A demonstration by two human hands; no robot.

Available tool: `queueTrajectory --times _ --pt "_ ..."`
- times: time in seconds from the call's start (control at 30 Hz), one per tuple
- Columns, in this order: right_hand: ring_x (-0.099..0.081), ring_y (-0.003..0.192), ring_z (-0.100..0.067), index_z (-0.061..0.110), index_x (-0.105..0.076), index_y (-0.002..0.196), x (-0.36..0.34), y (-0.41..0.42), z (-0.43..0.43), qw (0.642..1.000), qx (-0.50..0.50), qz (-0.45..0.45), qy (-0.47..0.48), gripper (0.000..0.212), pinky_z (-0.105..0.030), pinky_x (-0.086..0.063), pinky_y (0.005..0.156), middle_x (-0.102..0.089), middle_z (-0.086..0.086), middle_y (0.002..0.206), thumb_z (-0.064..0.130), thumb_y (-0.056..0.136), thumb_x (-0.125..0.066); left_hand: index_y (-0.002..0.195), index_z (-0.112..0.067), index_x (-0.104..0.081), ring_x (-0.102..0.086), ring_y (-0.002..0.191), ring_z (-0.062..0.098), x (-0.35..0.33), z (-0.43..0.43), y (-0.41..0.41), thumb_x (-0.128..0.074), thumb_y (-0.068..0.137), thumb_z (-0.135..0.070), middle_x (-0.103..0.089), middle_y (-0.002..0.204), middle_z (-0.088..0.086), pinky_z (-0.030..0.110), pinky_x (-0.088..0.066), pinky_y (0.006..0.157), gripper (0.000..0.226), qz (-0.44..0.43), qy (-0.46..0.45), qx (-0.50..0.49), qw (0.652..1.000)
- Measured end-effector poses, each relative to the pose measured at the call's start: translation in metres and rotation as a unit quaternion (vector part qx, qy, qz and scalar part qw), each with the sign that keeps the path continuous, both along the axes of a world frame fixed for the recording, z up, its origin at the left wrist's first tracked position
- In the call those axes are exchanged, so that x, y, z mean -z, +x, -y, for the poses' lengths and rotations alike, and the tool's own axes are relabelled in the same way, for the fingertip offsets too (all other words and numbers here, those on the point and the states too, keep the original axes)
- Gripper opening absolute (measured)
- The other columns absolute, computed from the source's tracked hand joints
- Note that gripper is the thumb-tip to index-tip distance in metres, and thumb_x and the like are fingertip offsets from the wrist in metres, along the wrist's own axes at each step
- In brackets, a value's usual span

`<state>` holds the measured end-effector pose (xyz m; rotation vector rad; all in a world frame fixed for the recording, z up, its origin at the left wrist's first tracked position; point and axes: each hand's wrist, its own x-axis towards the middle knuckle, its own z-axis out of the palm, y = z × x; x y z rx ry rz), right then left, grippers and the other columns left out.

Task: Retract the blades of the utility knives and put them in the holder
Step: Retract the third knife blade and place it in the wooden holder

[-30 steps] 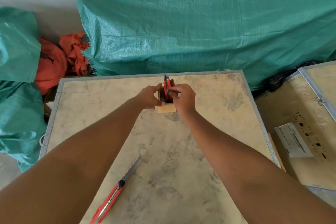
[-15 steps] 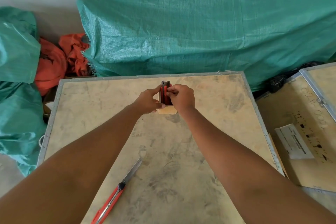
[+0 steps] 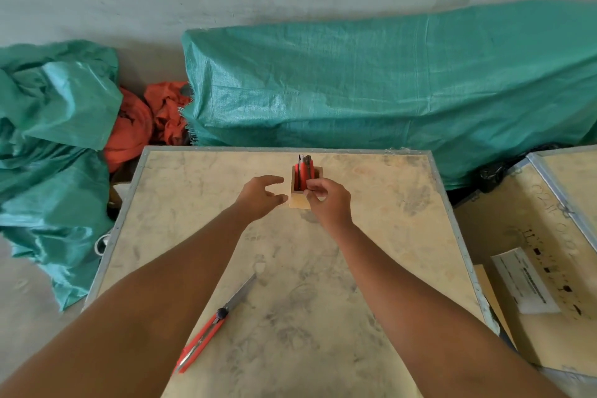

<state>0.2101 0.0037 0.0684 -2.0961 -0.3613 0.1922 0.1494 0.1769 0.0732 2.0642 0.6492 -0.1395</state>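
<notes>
A small square wooden holder stands at the far middle of the tabletop. Red utility knives stand upright inside it, their dark ends poking above the rim. My left hand hovers just left of the holder with fingers spread and empty. My right hand sits at the holder's front right corner, fingers curled near the rim, with nothing visibly in them. Another red utility knife lies flat near the table's front left, its long metal blade extended and pointing toward the holder.
The tabletop is worn plywood with a metal rim. Green tarpaulin bundles and orange cloth lie behind and to the left. A second wooden crate with a paper label stands at the right.
The knife held above the holder has dropped down into it. Both hands have come off it and drawn slightly back, the left hand opening.
</notes>
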Motion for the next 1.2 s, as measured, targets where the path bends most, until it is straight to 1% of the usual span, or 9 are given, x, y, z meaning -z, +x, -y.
queueTrajectory --times 0.1,0.23,0.4,0.5,0.63,0.8,0.93,1.07,1.2 --pt "-0.067 0.089 -0.012 0.009 -0.074 0.111 -0.004 -0.027 -0.001 0.999 -0.036 -0.016 -0.004 0.022 -0.015 -0.052 0.083 -0.075 -0.006 0.111 0.008 0.090 -0.072 0.130 -0.021 -0.064 -0.069 0.098 0.018 -0.015 -0.002 -0.044 -0.078 0.084 -0.027 -0.062 0.137 0.000 0.034 -0.057 0.087 0.048 0.001 0.015 -0.015 1.000" --pt "-0.071 0.094 -0.017 0.006 -0.074 0.109 0.004 -0.077 -0.008 0.992 -0.106 -0.056 -0.024 0.020 -0.027 -0.059 0.091 -0.076 -0.007 0.109 0.007 0.090 -0.071 0.126 -0.020 -0.067 -0.069 0.093 0.016 -0.015 -0.007 -0.125 -0.077 0.084 -0.028 -0.066 0.130 0.000 0.031 -0.054 0.090 0.044 -0.014 0.020 -0.067 0.997" --pt "-0.068 0.082 -0.012 0.014 -0.074 0.110 0.027 -0.150 -0.017 0.975 -0.166 -0.128 -0.071 0.023 0.004 -0.044 0.065 -0.077 -0.006 0.099 0.008 0.090 -0.067 0.125 -0.018 -0.067 -0.068 0.093 0.017 0.018 -0.007 -0.225 -0.077 0.084 -0.023 -0.069 0.127 -0.001 0.030 -0.054 0.085 0.043 -0.063 0.003 -0.155 0.986" --pt "-0.071 0.098 -0.020 0.018 -0.074 0.114 0.047 -0.194 -0.025 0.959 -0.184 -0.179 -0.124 0.029 -0.017 -0.057 0.084 -0.076 -0.008 0.108 0.010 0.088 -0.065 0.128 -0.016 -0.065 -0.067 0.102 0.019 0.042 -0.008 -0.269 -0.078 0.081 -0.025 -0.068 0.129 0.001 0.027 -0.050 0.088 0.049 -0.121 0.025 -0.138 0.983" --pt "-0.073 0.099 -0.025 0.019 -0.074 0.117 0.068 -0.243 -0.032 0.949 -0.137 -0.232 -0.163 0.030 -0.033 -0.060 0.087 -0.075 -0.008 0.110 0.013 0.089 -0.065 0.128 -0.019 -0.065 -0.068 0.103 0.024 0.059 -0.001 -0.299 -0.075 0.075 -0.030 -0.065 0.127 0.005 0.035 -0.059 0.085 0.055 -0.187 0.072 -0.035 0.979" --pt "-0.073 0.097 -0.020 0.016 -0.074 0.117 0.075 -0.281 -0.046 0.962 -0.034 -0.250 -0.103 0.030 -0.042 -0.060 0.092 -0.077 -0.006 0.100 0.010 0.088 -0.074 0.107 -0.027 -0.075 -0.070 0.089 0.025 0.061 -0.002 -0.313 -0.071 0.077 -0.026 -0.070 0.104 0.004 0.034 -0.060 0.074 0.030 -0.194 0.127 0.039 0.972" --pt "-0.071 0.104 -0.020 0.013 -0.070 0.124 0.076 -0.295 -0.056 0.967 -0.004 -0.241 -0.087 0.036 -0.037 -0.055 0.100 -0.076 -0.011 0.112 0.009 0.089 -0.072 0.103 -0.033 -0.076 -0.071 0.079 0.022 0.062 -0.006 -0.317 -0.069 0.076 -0.026 -0.076 0.091 -0.001 0.034 -0.061 0.069 0.029 -0.194 0.113 0.053 0.973" --pt "-0.066 0.101 -0.013 0.014 -0.066 0.130 0.077 -0.299 -0.061 0.968 0.031 -0.241 -0.064 0.039 -0.007 -0.047 0.086 -0.073 -0.008 0.115 0.009 0.091 -0.070 0.111 -0.032 -0.075 -0.073 0.062 0.014 0.066 -0.011 -0.322 -0.077 0.072 -0.028 -0.076 0.081 -0.008 0.026 -0.060 0.057 0.039 -0.171 0.017 0.012 0.985" --pt "-0.073 0.093 -0.021 0.016 -0.069 0.127 0.072 -0.296 -0.061 0.963 0.067 -0.260 0.001 0.037 -0.029 -0.063 0.080 -0.073 -0.013 0.113 0.014 0.091 -0.073 0.114 -0.031 -0.074 -0.071 0.056 0.012 0.060 -0.011 -0.325 -0.078 0.071 -0.030 -0.073 0.062 -0.007 0.020 -0.052 0.047 0.043 -0.132 -0.008 -0.003 0.991"
